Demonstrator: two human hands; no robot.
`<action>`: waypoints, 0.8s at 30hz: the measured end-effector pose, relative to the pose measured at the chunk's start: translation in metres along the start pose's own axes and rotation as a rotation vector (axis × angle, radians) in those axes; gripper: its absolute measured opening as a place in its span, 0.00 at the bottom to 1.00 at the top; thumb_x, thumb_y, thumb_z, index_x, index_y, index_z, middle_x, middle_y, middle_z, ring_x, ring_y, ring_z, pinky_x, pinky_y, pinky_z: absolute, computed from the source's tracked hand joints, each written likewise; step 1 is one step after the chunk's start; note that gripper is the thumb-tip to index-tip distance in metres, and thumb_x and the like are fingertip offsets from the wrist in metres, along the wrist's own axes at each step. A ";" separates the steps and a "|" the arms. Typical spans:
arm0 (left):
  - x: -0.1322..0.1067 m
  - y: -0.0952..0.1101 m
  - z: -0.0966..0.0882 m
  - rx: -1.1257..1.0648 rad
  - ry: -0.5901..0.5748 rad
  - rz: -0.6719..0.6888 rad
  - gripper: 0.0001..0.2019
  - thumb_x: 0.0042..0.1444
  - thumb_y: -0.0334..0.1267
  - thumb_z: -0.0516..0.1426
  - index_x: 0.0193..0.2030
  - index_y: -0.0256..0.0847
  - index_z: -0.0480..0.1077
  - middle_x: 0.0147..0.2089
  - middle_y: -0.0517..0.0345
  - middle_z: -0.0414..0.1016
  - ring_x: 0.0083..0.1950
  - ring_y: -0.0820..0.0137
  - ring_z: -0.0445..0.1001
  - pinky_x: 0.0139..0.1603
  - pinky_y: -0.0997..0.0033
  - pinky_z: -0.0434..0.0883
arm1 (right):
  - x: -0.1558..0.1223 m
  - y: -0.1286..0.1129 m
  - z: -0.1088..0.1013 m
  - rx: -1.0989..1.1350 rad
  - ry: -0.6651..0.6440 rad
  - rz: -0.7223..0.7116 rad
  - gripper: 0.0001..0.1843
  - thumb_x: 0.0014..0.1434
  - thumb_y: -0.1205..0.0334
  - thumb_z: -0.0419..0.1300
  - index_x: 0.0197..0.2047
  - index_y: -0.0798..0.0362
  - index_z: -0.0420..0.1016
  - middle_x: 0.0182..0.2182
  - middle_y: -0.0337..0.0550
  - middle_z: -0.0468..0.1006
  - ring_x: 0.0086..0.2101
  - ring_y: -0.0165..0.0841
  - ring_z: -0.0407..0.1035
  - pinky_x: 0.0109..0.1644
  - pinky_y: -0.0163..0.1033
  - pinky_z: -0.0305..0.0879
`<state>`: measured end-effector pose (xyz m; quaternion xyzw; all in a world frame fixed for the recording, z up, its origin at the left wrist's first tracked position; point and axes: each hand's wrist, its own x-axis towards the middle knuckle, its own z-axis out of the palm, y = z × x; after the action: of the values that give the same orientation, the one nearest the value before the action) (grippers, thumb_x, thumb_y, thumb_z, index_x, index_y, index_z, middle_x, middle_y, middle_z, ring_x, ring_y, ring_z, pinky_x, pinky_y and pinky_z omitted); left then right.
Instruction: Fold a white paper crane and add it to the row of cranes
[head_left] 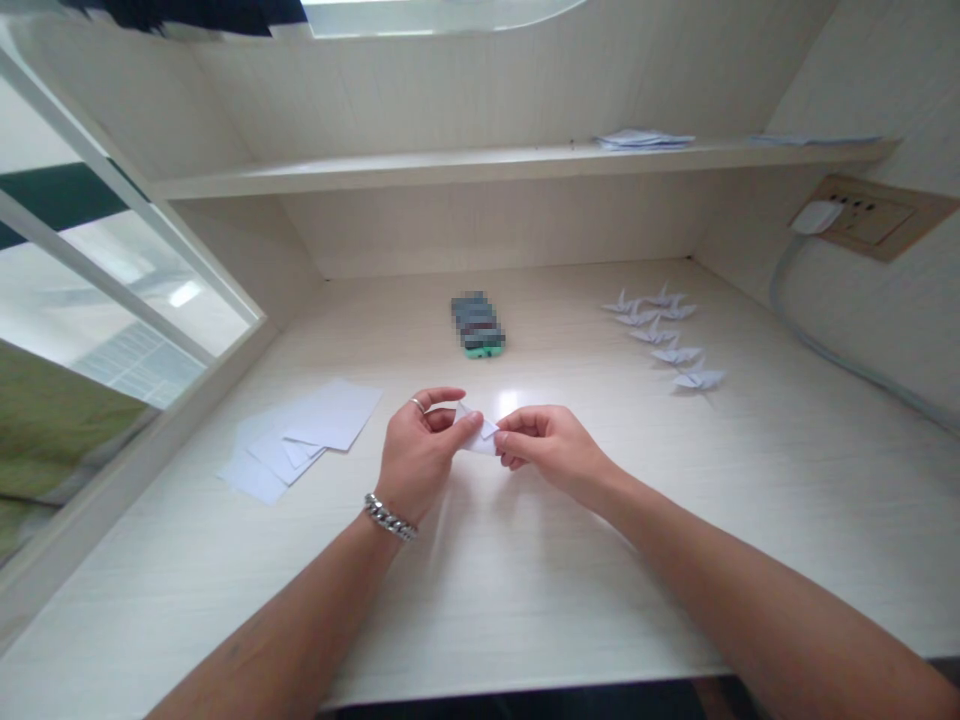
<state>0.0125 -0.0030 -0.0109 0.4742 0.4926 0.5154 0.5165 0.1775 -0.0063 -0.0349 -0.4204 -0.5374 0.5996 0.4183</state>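
Note:
Both my hands meet over the middle of the pale wooden desk (525,600). A small folded piece of white paper (478,436) is pinched between them. My left hand (417,450), with a ring and a metal bracelet, grips its left side between thumb and fingers. My right hand (546,448) pinches its right end with the fingertips. The paper is partly hidden by my fingers. Loose white paper sheets (300,435) lie flat to the left of my left hand.
Several folded white paper cranes (664,335) sit in a row at the right rear of the desk. A small blurred pack (478,324) lies behind my hands. A shelf (525,160) carries more paper. A wall socket with a plug (817,217) and cable is at right; a window frame (127,300) at left.

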 end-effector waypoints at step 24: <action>-0.006 0.003 0.005 0.003 -0.019 0.042 0.22 0.43 0.36 0.68 0.44 0.36 0.67 0.26 0.60 0.78 0.27 0.70 0.76 0.29 0.73 0.72 | -0.001 -0.005 0.002 0.013 0.011 -0.030 0.14 0.53 0.55 0.62 0.24 0.56 0.71 0.19 0.38 0.72 0.23 0.27 0.65 0.30 0.35 0.61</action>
<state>0.0173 -0.0090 -0.0076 0.4900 0.4784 0.5209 0.5096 0.1758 -0.0077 -0.0296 -0.4128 -0.5374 0.5945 0.4329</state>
